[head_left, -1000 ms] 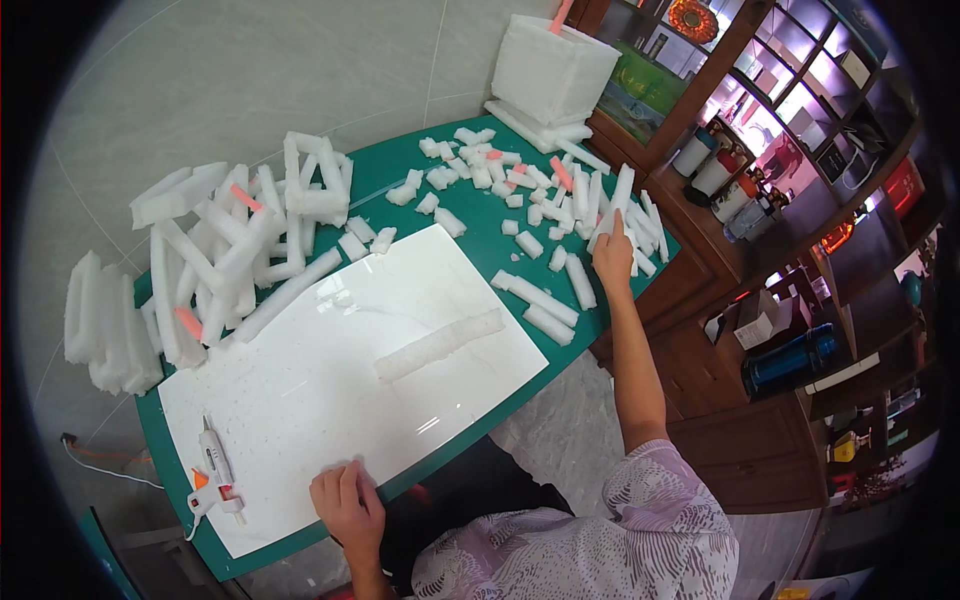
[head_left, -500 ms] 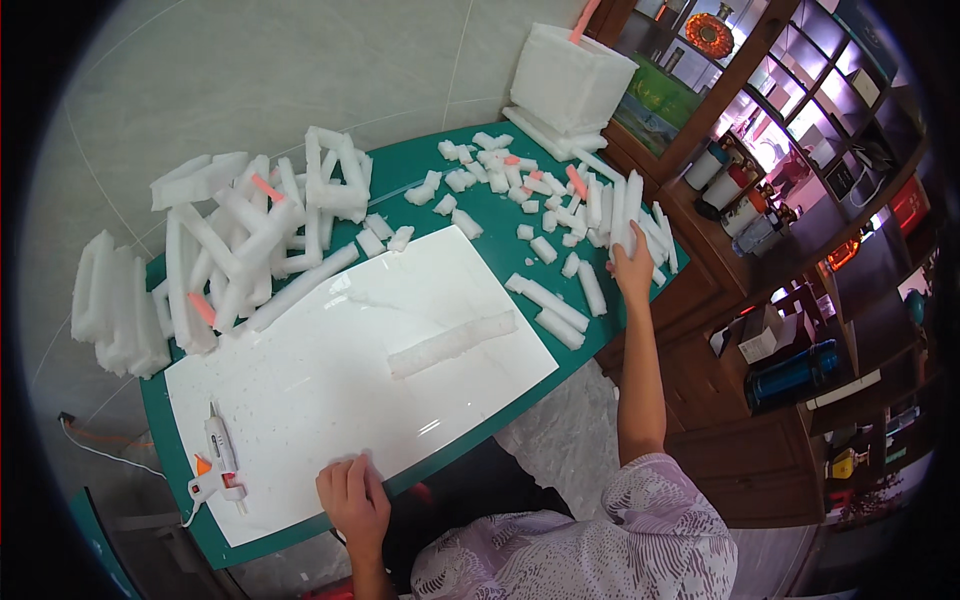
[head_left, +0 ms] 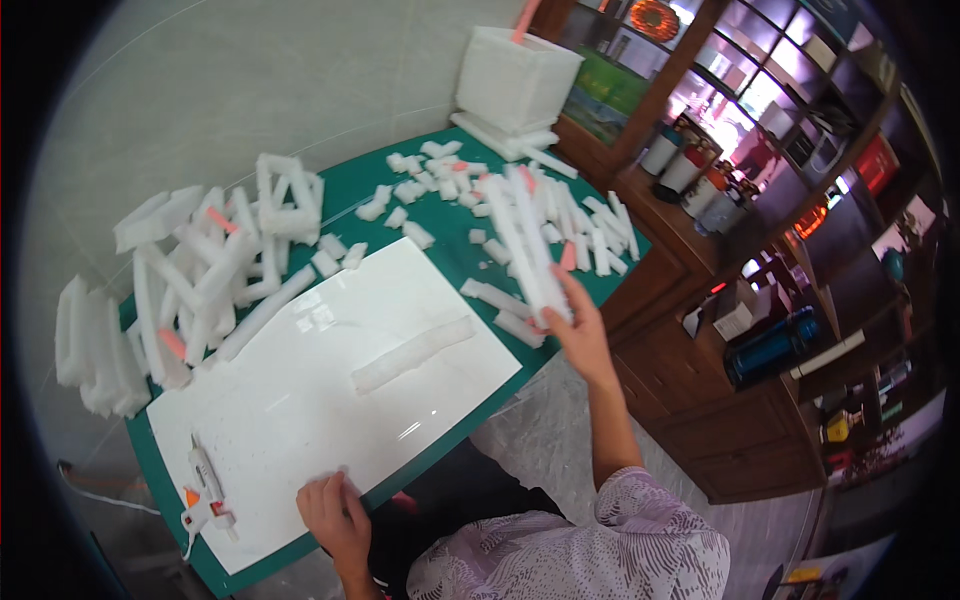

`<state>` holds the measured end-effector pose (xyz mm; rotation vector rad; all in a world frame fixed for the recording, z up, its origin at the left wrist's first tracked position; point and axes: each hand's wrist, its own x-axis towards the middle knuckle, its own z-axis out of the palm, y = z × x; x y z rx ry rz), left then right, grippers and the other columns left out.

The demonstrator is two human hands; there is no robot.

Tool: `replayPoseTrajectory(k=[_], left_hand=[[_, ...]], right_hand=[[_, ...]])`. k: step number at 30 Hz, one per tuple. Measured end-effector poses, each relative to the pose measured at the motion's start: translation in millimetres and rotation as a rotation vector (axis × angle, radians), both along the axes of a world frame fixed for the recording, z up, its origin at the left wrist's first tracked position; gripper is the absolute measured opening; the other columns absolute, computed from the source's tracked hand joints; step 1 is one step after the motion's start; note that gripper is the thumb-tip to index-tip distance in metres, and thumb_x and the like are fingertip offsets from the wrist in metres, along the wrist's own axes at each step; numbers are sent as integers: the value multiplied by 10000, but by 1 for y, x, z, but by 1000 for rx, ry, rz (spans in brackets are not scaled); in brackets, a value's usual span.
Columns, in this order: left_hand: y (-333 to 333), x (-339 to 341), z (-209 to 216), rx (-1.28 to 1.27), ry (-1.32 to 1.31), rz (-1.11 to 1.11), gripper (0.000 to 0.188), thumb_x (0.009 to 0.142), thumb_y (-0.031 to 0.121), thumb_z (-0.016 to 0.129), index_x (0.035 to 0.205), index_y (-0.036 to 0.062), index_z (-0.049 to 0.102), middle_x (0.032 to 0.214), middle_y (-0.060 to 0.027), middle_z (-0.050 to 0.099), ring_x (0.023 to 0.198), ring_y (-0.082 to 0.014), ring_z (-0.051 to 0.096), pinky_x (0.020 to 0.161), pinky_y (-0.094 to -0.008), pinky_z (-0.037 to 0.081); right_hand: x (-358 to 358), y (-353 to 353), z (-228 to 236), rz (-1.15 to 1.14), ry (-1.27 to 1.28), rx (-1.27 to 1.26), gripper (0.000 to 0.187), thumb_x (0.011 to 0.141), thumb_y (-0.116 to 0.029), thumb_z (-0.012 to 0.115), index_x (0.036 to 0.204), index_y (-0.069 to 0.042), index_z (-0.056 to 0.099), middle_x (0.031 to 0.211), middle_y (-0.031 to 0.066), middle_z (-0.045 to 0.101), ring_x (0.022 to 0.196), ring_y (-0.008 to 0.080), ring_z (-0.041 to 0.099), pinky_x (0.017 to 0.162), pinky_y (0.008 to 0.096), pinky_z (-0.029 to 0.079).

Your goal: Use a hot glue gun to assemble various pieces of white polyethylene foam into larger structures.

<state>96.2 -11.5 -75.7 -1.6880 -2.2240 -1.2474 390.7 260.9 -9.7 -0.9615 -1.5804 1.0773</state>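
Note:
My right hand [head_left: 582, 335] is closed round the near end of long white foam strips [head_left: 528, 240], apparently two side by side, held up above the loose pieces. My left hand [head_left: 338, 515] rests on the near edge of the white board [head_left: 290, 420], fingers bent loosely and holding nothing. A single rough-edged foam strip [head_left: 412, 356] lies on the right half of the board. Toward the board's left end sits a white glue gun [head_left: 207, 490] with an orange trigger.
Stacked foam frames [head_left: 200, 265] stand at the table's left. Small foam offcuts [head_left: 425, 180], a few pink, are scattered over the green mat [head_left: 345, 212]. A white foam box [head_left: 515, 85] stands at the back corner. Wooden cabinets [head_left: 690, 400] flank the right side.
My right hand has picked the long foam strips off the pile at the right and brought them left and nearer. My left hand stays at the board's edge. The view has shifted.

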Motion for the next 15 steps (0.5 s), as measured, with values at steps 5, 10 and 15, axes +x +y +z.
replayPoseTrajectory(k=[5, 10, 15], left_hand=[[-8, -1, 0, 46, -151, -14, 172, 873, -28, 583, 1037, -32, 635, 974, -162, 650, 890, -321, 592, 799, -407, 448], [12, 19, 27, 181, -1134, -275, 629, 892, 140, 687, 1409, -48, 384, 1276, -181, 566, 1052, -282, 601, 880, -391, 503], [19, 12, -21, 292, -1293, -382, 848, 859, 279, 778, 1458, -37, 266, 1377, -189, 482, 1182, -304, 562, 959, -416, 503]], right_hand=[[-37, -37, 19, 169, -390, 253, 542, 901, -122, 632, 1425, -59, 508, 1408, 166, 549, 1225, 295, 575, 1073, 367, 406], [-59, -76, 36, 618, -418, 222, 534, 907, -133, 599, 1433, -112, 512, 1332, 153, 571, 1185, 329, 578, 1022, 382, 447], [-70, -93, 26, 950, -327, 193, 547, 909, -116, 585, 1448, -157, 503, 1289, 156, 553, 1120, 356, 581, 951, 396, 484]])
